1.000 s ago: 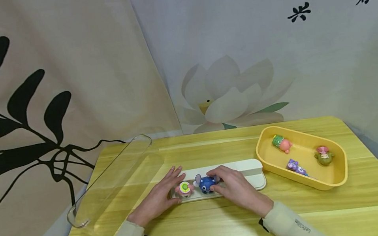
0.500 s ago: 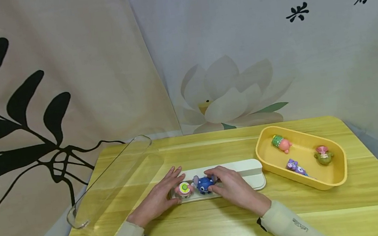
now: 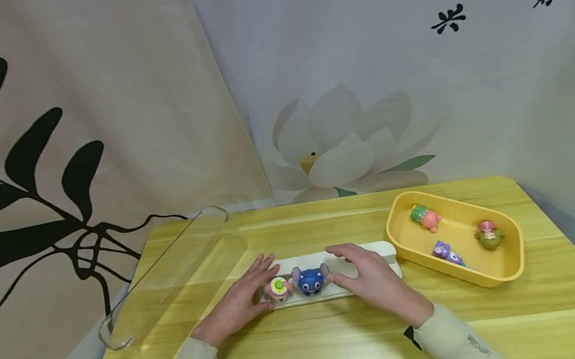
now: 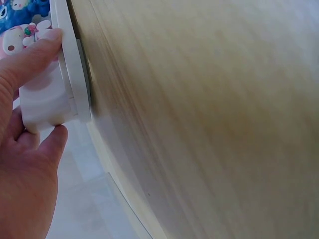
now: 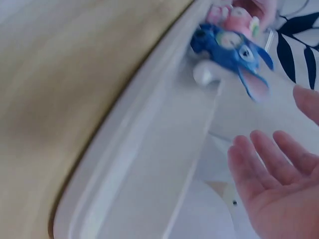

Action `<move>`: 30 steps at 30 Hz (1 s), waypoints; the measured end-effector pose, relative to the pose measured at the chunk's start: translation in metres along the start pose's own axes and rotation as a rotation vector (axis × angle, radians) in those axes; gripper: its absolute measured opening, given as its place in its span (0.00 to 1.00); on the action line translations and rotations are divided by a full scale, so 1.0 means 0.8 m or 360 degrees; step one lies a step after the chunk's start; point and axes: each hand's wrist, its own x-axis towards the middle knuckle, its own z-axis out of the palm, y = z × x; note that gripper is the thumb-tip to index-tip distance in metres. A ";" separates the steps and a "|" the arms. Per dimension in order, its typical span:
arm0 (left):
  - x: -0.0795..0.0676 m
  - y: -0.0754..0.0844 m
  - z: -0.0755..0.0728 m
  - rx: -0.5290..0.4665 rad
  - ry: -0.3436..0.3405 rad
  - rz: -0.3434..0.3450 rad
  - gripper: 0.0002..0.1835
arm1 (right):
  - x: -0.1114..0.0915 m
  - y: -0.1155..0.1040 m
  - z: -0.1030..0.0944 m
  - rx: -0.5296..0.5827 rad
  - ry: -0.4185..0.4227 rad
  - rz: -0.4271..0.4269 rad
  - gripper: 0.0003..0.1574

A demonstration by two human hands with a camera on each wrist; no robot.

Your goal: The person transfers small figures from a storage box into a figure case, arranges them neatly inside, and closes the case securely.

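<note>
My left hand (image 3: 239, 307) grips the left end of a white stepped display base (image 3: 303, 260), thumb along the near side and fingers at the end and back. On its lower step, beside that hand, stands a pink figurine (image 3: 278, 288) with a yellow-green and white top. To its right a blue, big-eared Stitch figurine (image 3: 310, 281) stands upright, facing the front. My right hand (image 3: 380, 285) hovers above the base's right half, fingers spread and nothing held. In the right wrist view its fingers are apart from the Stitch figurine (image 5: 227, 47).
A yellow tray (image 3: 452, 272) at the right holds a green-and-pink figurine (image 3: 426, 217), a purple figurine (image 3: 447, 253) and an olive figurine with a pink top (image 3: 488, 235). At the left lies a long clear plastic cover (image 3: 170, 280), reaching the table's left edge.
My right hand has let go of the Stitch figurine and moved right, its fingers opening. The Stitch figurine has turned to face the front more squarely. My left hand stays on the base.
</note>
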 end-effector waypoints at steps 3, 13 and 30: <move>0.000 0.000 -0.001 0.0000 0.0002 -0.0004 0.45 | -0.005 0.002 -0.018 0.0001 0.0042 0.0005 0.32; -0.001 0.000 -0.002 -0.0024 -0.0007 -0.0003 0.45 | -0.029 0.020 -0.075 -0.0052 0.0238 -0.0021 0.32; -0.001 0.000 -0.001 -0.0030 0.0002 0.0001 0.46 | -0.074 0.067 -0.148 -0.0064 0.0410 0.0233 0.32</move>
